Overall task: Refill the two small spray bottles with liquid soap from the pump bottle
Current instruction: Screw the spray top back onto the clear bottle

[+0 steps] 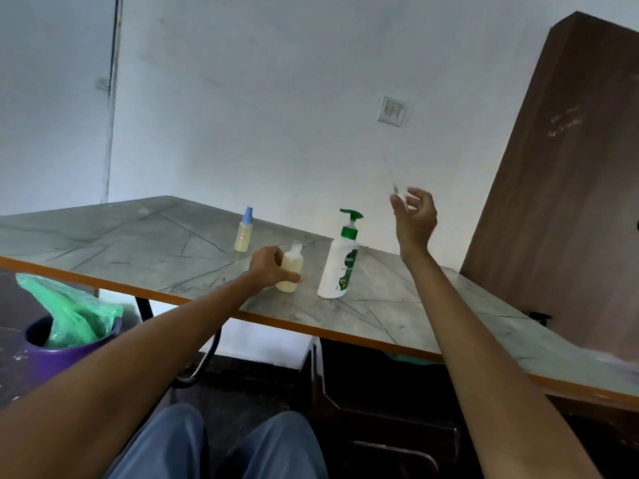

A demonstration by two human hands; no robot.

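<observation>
Head view: left hand (pixel 268 267) grips uncapped spray bottle (pixel 291 271) upright near worktop (pixel 138 236) front edge, beside pump bottle (pixel 339 264). Right hand (pixel 415 219), raised, pinches blurred sprayer top (pixel 401 197). Capped spray bottle (pixel 243 231) stands farther back.

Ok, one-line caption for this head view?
Left hand grips an uncapped spray bottle on the table beside the pump bottle; right hand holds its blurred sprayer top aloft.

Right hand (pixel 415 219) raised, pinching something blurred — spray top with thin tube, likely, can't confirm. Left hand (pixel 268 267) hides near side of open bottle (pixel 291 267). Capped bottle (pixel 244 233) label too small to read.
</observation>
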